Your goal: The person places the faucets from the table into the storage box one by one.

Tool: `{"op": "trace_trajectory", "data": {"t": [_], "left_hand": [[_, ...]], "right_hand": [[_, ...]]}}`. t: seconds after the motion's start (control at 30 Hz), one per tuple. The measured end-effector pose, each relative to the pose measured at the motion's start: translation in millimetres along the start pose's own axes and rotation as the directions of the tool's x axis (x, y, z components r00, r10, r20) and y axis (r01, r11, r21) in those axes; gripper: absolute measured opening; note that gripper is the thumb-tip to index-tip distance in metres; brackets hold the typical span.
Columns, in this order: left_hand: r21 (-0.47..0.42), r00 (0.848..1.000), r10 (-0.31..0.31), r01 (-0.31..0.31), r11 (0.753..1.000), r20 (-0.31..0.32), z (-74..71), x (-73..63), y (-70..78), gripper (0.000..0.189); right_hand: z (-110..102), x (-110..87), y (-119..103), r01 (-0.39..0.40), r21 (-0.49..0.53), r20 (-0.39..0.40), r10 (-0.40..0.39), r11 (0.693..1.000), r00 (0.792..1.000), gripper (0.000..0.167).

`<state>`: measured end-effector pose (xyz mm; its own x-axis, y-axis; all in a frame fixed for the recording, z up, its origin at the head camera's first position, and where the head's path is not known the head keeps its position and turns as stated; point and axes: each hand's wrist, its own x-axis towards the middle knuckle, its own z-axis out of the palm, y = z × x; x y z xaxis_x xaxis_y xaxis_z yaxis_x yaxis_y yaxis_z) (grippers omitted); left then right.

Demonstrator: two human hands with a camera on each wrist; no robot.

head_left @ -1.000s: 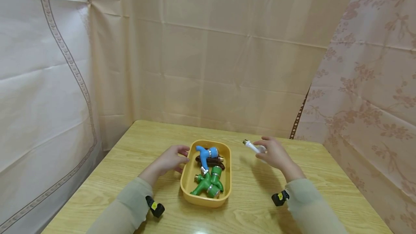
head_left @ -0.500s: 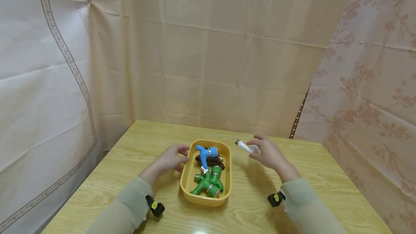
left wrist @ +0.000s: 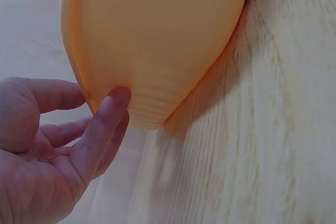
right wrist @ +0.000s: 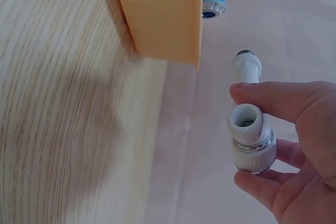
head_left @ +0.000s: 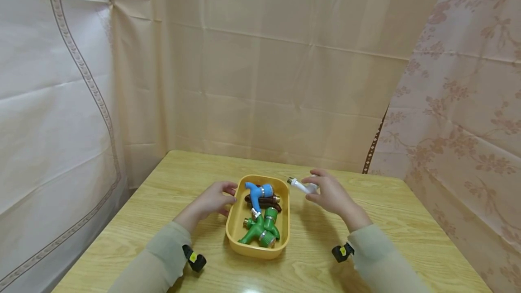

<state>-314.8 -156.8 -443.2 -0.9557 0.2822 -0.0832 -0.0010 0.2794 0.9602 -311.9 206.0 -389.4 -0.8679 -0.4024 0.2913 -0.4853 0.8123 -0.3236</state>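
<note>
My right hand [head_left: 331, 195] pinches a white plastic tap [right wrist: 251, 135] between thumb and fingers, above the table just right of the yellow tub [head_left: 260, 255]. Its brass threaded end points left, near the tub's right rim. In the right wrist view the open spout and ribbed knob face the camera. My left hand [head_left: 214, 199] touches the tub's left side, its fingertips [left wrist: 119, 98] against the outer wall with the fingers loosely bent. Inside the tub lie a blue tap [head_left: 255, 196], a dark brown tap [head_left: 264, 203] partly under it, and green taps [head_left: 256, 231] nearer me.
The tub stands on a wooden table [head_left: 195, 166] with light yellow grain. Beige cloth [head_left: 260, 80] hangs behind the table, and a flowered cloth [head_left: 460, 139] hangs on the right. Each sleeve carries a small black wrist camera [head_left: 343, 252].
My right hand has moved left with the white tap, bringing its threaded end up to the tub's right rim. The left hand and the tub stay where they were.
</note>
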Motion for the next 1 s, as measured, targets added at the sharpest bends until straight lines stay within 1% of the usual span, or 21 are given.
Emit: {"op": "trace_trajectory", "data": {"t": [0.23, 0.63, 0.83, 1.0], "left_hand": [[-0.002, 1.0, -0.002, 0.002, 1.0, 0.0, -0.2, -1.0, 1.5, 0.052], [-0.008, 1.0, 0.006, -0.006, 1.0, 0.006, -0.3, -1.2, 2.3, 0.051], [-0.001, 1.0, 0.002, -0.002, 1.0, 0.003, -0.2, -0.8, 2.9, 0.051], [0.005, 1.0, -0.005, 0.005, 1.0, 0.0, -0.2, -0.9, 2.8, 0.052]], "right_hand": [[1, 0.5, -9, 0.044, 0.003, -0.001, -0.044, 0.999, 0.999, 0.041], [8, -0.4, -25, 0.099, 0.008, 0.033, -0.099, 0.995, 0.995, 0.04], [10, 0.5, -35, 0.136, 0.0, 0.042, -0.136, 0.991, 0.99, 0.04], [13, 1.3, -42, 0.182, -0.011, 0.04, -0.182, 0.983, 0.982, 0.036]]}}
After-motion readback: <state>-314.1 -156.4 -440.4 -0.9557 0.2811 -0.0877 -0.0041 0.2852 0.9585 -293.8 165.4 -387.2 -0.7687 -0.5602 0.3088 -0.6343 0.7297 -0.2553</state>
